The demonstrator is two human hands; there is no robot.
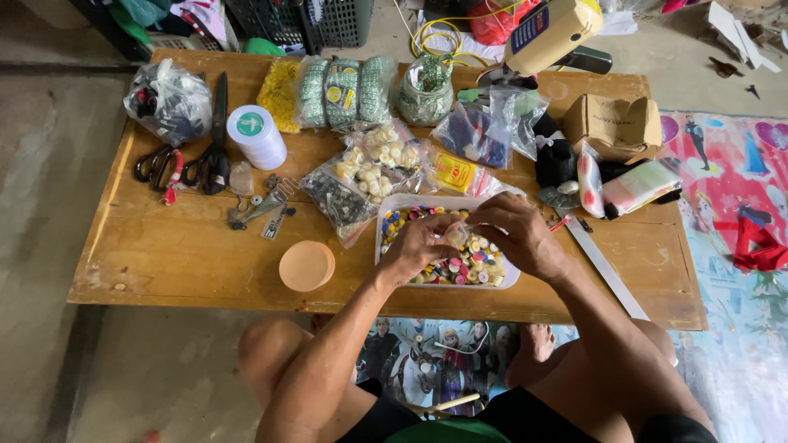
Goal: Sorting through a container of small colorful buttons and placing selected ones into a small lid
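A clear plastic tray (pixel 392 207) full of mixed coloured buttons sits on the low wooden table (pixel 189 246) in front of me. My left hand (pixel 417 246) and my right hand (pixel 515 234) meet just above the tray. Together they pinch a small clear plastic bag (pixel 456 235) with a few light buttons inside. The fingers of both hands are closed on the little bag, which partly hides the buttons beneath.
A round peach lid (pixel 307 265) lies left of the tray. Behind it are bags of buttons (pixel 368 168), a white thread spool (pixel 256 135), black scissors (pixel 215 152), a glass jar (pixel 425 90), a cardboard box (pixel 611 123) and a metal ruler (pixel 603 267).
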